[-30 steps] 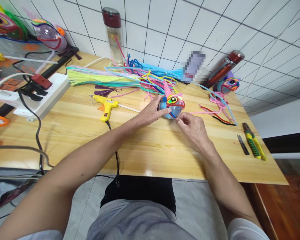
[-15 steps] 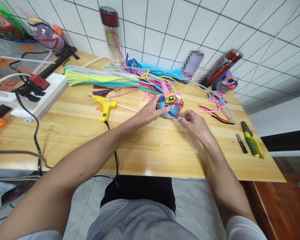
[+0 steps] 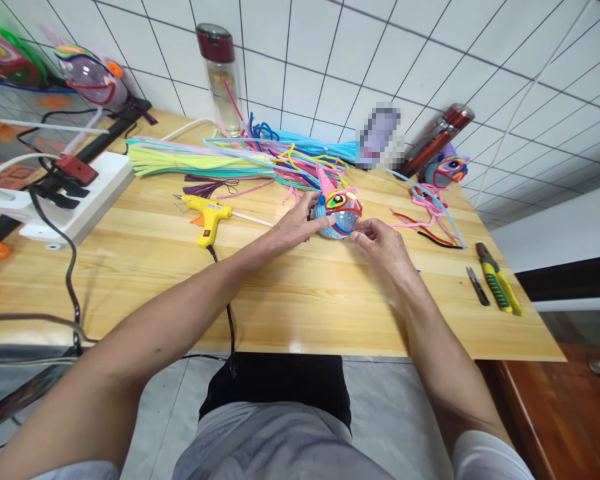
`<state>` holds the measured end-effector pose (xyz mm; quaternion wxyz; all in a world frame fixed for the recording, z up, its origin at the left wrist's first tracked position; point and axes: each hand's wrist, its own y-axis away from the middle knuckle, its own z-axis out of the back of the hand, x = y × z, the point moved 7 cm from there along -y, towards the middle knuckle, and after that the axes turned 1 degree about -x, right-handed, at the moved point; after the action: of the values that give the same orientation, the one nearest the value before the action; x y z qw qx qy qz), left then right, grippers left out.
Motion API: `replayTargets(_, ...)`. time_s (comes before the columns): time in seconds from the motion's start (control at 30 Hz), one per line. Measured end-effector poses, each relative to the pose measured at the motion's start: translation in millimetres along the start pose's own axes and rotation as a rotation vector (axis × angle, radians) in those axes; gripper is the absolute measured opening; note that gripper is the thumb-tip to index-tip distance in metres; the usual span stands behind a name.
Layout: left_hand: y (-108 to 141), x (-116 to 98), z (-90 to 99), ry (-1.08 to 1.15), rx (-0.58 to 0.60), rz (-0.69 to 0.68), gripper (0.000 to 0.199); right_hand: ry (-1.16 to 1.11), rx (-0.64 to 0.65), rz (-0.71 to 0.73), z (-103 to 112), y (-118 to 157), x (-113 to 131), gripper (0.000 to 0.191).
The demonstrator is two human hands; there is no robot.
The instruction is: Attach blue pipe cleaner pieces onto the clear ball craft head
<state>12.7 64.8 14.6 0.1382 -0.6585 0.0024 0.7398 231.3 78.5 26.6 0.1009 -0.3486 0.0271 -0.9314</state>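
Note:
A clear ball ornament (image 3: 349, 221) trimmed with pipe cleaners sits in front of me, with a pink spiral horn (image 3: 325, 179), a bright eye, red lines and light blue wrapping on its left. My left hand (image 3: 296, 223) wraps round that left side, its thumb across the front. At the lower right edge of the ball, my right hand (image 3: 380, 241) has thumb and forefinger pinched at the end of the dark blue pipe cleaner (image 3: 339, 231) that runs along the front. The fingertips partly hide that end.
Left of my hands lies a yellow glue gun (image 3: 210, 217) with its cord. Pipe cleaner bundles (image 3: 205, 160) spread along the back, near a bottle (image 3: 223, 87). Pliers (image 3: 497, 277) and small snips (image 3: 477, 285) lie right. A power strip (image 3: 87, 200) stands left.
My right fingertips have moved in against the ball's lower right edge, and less of the blue pipe cleaner shows beside them. My left hand keeps its hold. The view has shifted slightly.

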Motion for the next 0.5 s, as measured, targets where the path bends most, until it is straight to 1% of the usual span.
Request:
replayTargets(0.17,-3.3,1.5,-1.2,0.059,0.008,0.07,0.064,-0.067,-0.049,0.022,3.1,1.4,4.7,0.028)
replayTargets(0.23,-5.5,-0.5,-1.4,0.119,-0.005,0.039,0.063,-0.106,-0.05,0.038,4.3,2.2,7.4,0.03)
replayTargets(0.33,-7.2,-1.9,-1.1,0.265,-0.057,-0.014,0.063,-0.139,-0.046,0.051,4.6,3.7,10.0,0.032)
replayTargets(0.37,-6.9,-0.5,-1.9,0.32,-0.069,-0.003,0.064,-0.144,-0.048,0.053,4.3,4.2,10.4,0.033)
replayTargets(0.5,-1.7,4.0,-6.6,0.488,-0.092,0.111,0.067,-0.17,-0.052,0.06,2.2,6.7,11.7,0.037)
